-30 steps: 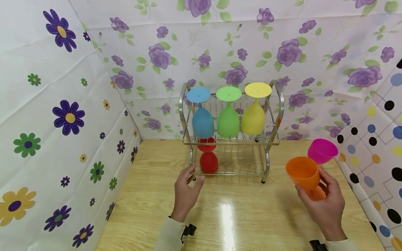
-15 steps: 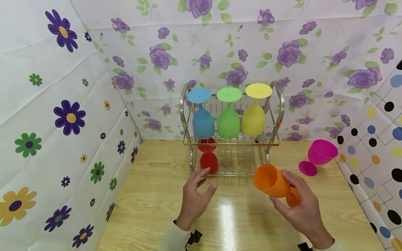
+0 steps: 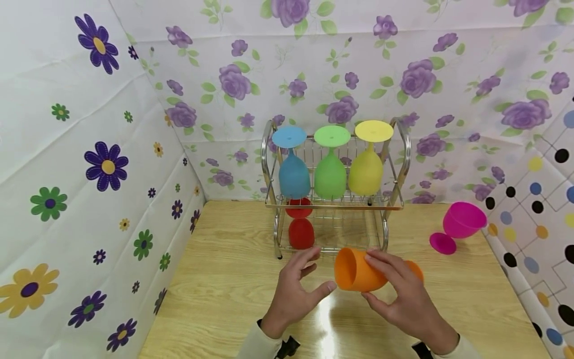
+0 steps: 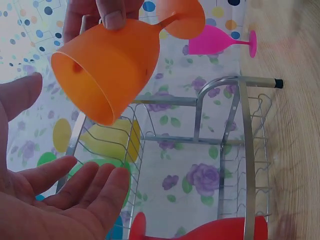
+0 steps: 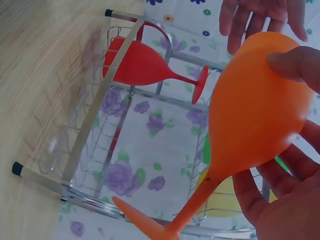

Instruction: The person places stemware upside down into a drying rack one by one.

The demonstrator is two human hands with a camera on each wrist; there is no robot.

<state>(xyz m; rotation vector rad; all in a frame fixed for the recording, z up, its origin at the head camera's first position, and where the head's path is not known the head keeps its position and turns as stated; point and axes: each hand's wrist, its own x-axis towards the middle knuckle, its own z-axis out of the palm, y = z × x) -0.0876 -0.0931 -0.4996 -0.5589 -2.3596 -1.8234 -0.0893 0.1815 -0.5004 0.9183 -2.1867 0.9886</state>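
An orange plastic goblet (image 3: 365,271) lies on its side in the air, its mouth facing left, in front of the rack's lower tier. My right hand (image 3: 405,294) grips its bowl between thumb and fingers, as the right wrist view also shows. To the left of the mouth, my left hand (image 3: 298,294) hovers with fingers spread and touches nothing. Behind both hands stands a two-tier metal dish rack (image 3: 334,205). On its top tier blue (image 3: 294,174), green (image 3: 330,174) and yellow (image 3: 365,172) goblets stand upside down. A red goblet (image 3: 301,233) is inverted at the lower tier's left.
A magenta goblet (image 3: 464,220) lies tipped on the wooden table (image 3: 215,279), right of the rack. Flowered sheets form the back wall (image 3: 269,60) and left wall (image 3: 27,149). A dotted sheet (image 3: 544,214) closes the right side.
My right hand has carried the orange goblet leftward from near the magenta one and turned it from mouth-up to sideways. My left hand has moved right, away from the rack's left corner.
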